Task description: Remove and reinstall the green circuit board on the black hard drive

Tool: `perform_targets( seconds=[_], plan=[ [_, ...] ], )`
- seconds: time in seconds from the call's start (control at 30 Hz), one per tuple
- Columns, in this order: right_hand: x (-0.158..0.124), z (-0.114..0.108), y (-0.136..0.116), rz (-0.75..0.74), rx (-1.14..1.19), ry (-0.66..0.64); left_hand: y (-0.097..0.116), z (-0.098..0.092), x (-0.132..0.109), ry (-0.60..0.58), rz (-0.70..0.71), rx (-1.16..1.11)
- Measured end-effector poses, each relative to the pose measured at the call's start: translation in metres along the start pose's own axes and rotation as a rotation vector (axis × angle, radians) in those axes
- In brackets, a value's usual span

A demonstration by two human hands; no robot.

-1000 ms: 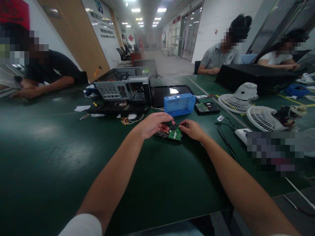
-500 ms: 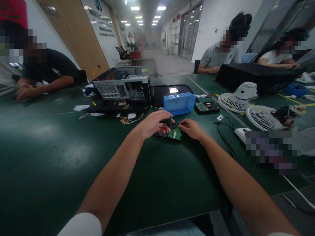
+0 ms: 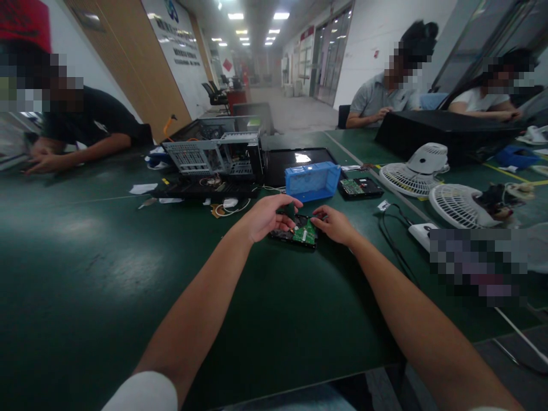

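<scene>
Our left hand arches over the hard drive, right hand beside; grips unclear. Between them, its green board seems still fitted.

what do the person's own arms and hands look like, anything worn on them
The left hand and right hand are both ungloved, and no watch or bracelet shows. The forearms are bare; the left sleeve is plain white.

Our left hand can pass over the desk at lower left; above the frame's centre, the blue bin and computer case block us.
</scene>
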State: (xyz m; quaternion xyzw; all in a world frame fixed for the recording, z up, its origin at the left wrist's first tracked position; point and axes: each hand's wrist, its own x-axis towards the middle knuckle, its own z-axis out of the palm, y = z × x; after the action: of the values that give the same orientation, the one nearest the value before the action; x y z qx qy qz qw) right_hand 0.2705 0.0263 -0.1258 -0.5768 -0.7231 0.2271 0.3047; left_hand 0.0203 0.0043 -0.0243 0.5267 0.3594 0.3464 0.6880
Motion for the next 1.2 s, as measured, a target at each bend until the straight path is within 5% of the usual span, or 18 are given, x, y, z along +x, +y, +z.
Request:
perform_targets(
  seconds=[0.23,0.83,1.2],
  plan=[
    [0.002,0.004,0.004,-0.061,0.106,-0.033,0.002,0.005,-0.003,-0.036,-0.020,-0.016],
    [0.000,-0.005,-0.006,0.117,0.297,-0.058,0.001,0.003,-0.001,-0.009,0.014,0.054],
    [0.004,-0.008,-0.005,0.137,0.738,0.145,0.000,0.003,0.000,0.009,0.012,0.027]
  ],
)
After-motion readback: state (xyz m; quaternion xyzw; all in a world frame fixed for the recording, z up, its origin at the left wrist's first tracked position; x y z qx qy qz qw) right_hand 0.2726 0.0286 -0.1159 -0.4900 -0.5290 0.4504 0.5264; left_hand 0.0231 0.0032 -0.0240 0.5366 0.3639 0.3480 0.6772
